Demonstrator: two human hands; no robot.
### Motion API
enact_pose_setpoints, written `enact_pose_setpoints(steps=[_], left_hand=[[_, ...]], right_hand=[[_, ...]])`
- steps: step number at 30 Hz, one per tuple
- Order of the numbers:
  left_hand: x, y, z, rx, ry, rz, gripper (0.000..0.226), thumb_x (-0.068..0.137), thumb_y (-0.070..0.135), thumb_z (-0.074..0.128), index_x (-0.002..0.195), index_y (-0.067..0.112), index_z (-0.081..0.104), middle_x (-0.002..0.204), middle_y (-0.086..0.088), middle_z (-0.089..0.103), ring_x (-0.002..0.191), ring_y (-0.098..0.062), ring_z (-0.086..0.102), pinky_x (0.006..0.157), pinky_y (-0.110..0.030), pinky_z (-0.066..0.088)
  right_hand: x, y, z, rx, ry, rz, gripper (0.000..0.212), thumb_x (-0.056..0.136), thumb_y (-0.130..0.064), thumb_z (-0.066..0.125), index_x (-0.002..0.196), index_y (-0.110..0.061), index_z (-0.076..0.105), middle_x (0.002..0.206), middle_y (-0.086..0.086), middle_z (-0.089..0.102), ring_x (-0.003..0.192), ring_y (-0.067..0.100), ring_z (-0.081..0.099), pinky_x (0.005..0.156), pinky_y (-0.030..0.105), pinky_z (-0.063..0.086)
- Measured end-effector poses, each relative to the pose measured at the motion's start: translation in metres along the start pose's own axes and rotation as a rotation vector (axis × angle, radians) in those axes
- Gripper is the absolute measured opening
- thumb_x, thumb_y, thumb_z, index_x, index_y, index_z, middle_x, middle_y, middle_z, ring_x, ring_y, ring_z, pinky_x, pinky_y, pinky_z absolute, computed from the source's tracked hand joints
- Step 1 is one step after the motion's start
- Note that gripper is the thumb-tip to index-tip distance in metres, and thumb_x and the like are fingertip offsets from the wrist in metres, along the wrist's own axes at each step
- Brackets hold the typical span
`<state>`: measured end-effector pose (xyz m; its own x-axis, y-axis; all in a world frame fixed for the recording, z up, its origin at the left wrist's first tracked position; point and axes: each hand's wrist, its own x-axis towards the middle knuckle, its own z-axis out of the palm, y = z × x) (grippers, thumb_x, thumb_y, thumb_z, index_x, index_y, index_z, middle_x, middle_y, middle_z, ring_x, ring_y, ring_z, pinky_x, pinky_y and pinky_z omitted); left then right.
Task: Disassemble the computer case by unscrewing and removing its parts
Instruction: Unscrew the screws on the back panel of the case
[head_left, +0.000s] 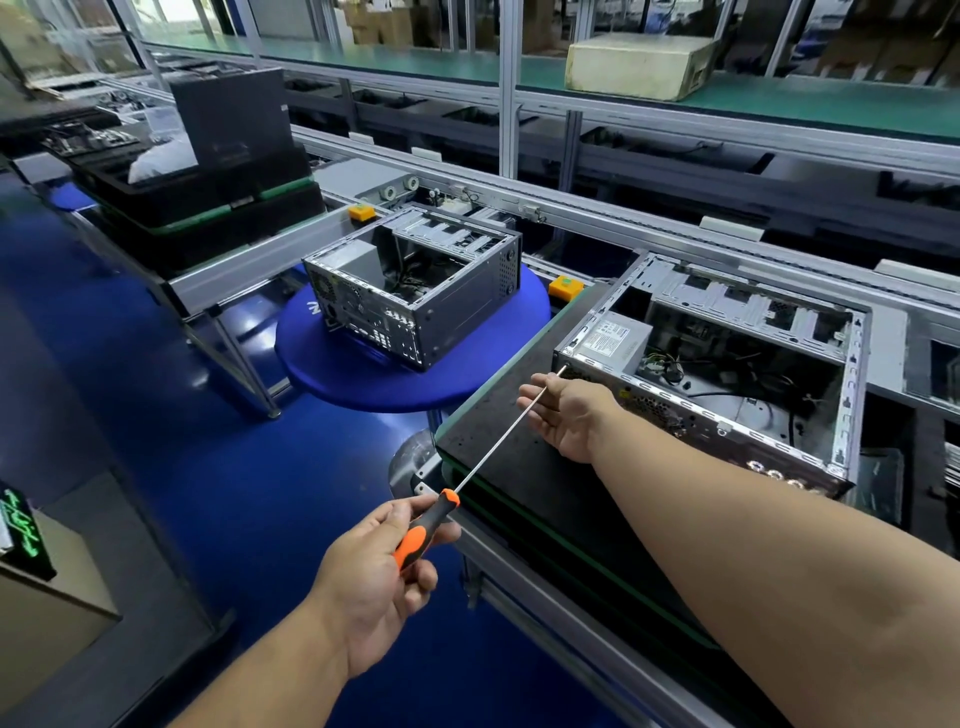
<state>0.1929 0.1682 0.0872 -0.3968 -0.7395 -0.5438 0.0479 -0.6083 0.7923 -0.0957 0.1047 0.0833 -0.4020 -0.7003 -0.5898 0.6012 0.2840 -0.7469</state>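
From the head camera, looking down over both bare forearms, a person stood at a factory conveyor line. The left hand (376, 582) gripped the orange-and-black handle of a long screwdriver (457, 486), fingers and thumb curled round it. The thin metal shaft ran up and to the right, its tip reaching the near left corner of an open computer case (727, 384).

The right hand (566, 415) was stretched forward with its palm turned up and its fingers loosely extended. The shaft crossed over the fingers near the tip; whether the fingers closed on it could not be told.

The computer case lay on its side with the side panel off, on a black pallet (514, 467) with a green edge, toward the pallet's far right side. Inside it showed a silver power supply (613, 335) at the near left corner, loose dark cables, and bare drive bays along the far side.

A second open case (415, 291) stood to the left on a round blue table (363, 374), well apart from the first. Further left, black trays (208, 192) were stacked on the conveyor's edge. A pale box (641, 62) sat on a green shelf at the far side. The floor (182, 441) was glossy blue.
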Motion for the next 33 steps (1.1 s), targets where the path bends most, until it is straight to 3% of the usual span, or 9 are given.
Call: enact_pose_setpoints(steps=[4,6,8,10,15,20,25,28,33], left_hand=[[0.000,-0.004,0.002,0.274,0.059,0.256,0.025,0.100,0.038,0.068,0.123,0.028,0.070,0.110,-0.004,0.076,0.059,-0.020,0.063,0.047,-0.027,0.048],[0.000,-0.006,-0.001,0.634,0.110,0.471,0.042,0.092,0.029,0.081,0.126,0.045,0.063,0.118,0.014,0.067,0.080,-0.011,0.071,0.065,-0.018,0.055],[0.000,-0.010,-0.004,0.962,0.120,0.661,0.063,0.089,0.021,0.084,0.135,0.053,0.054,0.126,0.031,0.054,0.104,-0.002,0.066,0.082,-0.003,0.047],[-0.001,-0.014,-0.005,1.080,0.119,0.742,0.073,0.088,0.016,0.083,0.140,0.054,0.047,0.130,0.036,0.044,0.100,-0.001,0.066,0.082,0.001,0.044],[0.004,-0.017,-0.006,1.049,0.237,0.808,0.053,0.092,0.017,0.077,0.131,0.045,0.056,0.114,0.032,0.047,0.104,0.003,0.058,0.072,-0.010,0.050],[0.008,-0.013,-0.005,0.859,0.234,0.629,0.023,0.105,0.029,0.058,0.112,0.050,0.058,0.096,0.020,0.068,0.078,-0.010,0.073,0.066,-0.025,0.051],[0.007,-0.011,-0.001,0.626,0.182,0.487,0.021,0.109,0.026,0.053,0.109,0.041,0.068,0.093,0.010,0.075,0.071,-0.017,0.075,0.054,-0.037,0.055],[0.006,-0.011,-0.003,0.672,0.144,0.480,0.021,0.101,0.030,0.068,0.115,0.046,0.065,0.101,0.007,0.067,0.079,-0.013,0.073,0.062,-0.027,0.056],[0.001,-0.015,-0.004,0.920,0.192,0.621,0.054,0.089,0.017,0.082,0.125,0.049,0.058,0.109,0.017,0.053,0.097,0.004,0.056,0.080,-0.008,0.047]], right_hand=[[-0.001,-0.001,0.003,-0.030,0.034,-0.021,0.022,0.109,-0.028,0.047,0.100,-0.014,0.063,0.068,-0.001,0.075,0.060,0.012,0.073,0.049,0.021,0.055],[0.000,-0.001,0.004,-0.034,0.045,-0.022,0.025,0.110,-0.030,0.046,0.095,-0.014,0.060,0.061,-0.001,0.072,0.053,0.010,0.070,0.043,0.018,0.053],[0.002,-0.001,0.005,-0.040,0.053,-0.022,0.027,0.110,-0.031,0.045,0.093,-0.015,0.058,0.057,-0.001,0.069,0.048,0.009,0.067,0.040,0.017,0.051],[0.004,-0.001,0.006,-0.049,0.059,-0.023,0.027,0.109,-0.032,0.045,0.092,-0.015,0.058,0.057,-0.001,0.069,0.047,0.008,0.066,0.039,0.017,0.050],[0.008,0.002,0.006,-0.036,0.081,-0.037,0.026,0.108,-0.033,0.051,0.092,-0.014,0.059,0.058,0.000,0.070,0.049,0.010,0.068,0.037,0.019,0.049],[0.013,0.001,0.005,-0.048,0.103,-0.038,0.022,0.105,-0.028,0.059,0.091,-0.011,0.062,0.057,0.003,0.070,0.050,0.011,0.070,0.037,0.020,0.049],[0.018,0.000,0.004,-0.065,0.124,-0.040,0.018,0.104,-0.026,0.060,0.094,-0.012,0.066,0.054,0.001,0.069,0.050,0.011,0.069,0.039,0.020,0.051],[0.021,0.000,0.004,-0.076,0.132,-0.038,0.018,0.104,-0.026,0.060,0.094,-0.012,0.066,0.055,0.001,0.069,0.049,0.010,0.069,0.038,0.019,0.050],[0.026,0.000,0.004,-0.083,0.134,-0.034,0.024,0.104,-0.028,0.060,0.090,-0.008,0.064,0.056,0.002,0.068,0.046,0.009,0.066,0.039,0.018,0.051]])
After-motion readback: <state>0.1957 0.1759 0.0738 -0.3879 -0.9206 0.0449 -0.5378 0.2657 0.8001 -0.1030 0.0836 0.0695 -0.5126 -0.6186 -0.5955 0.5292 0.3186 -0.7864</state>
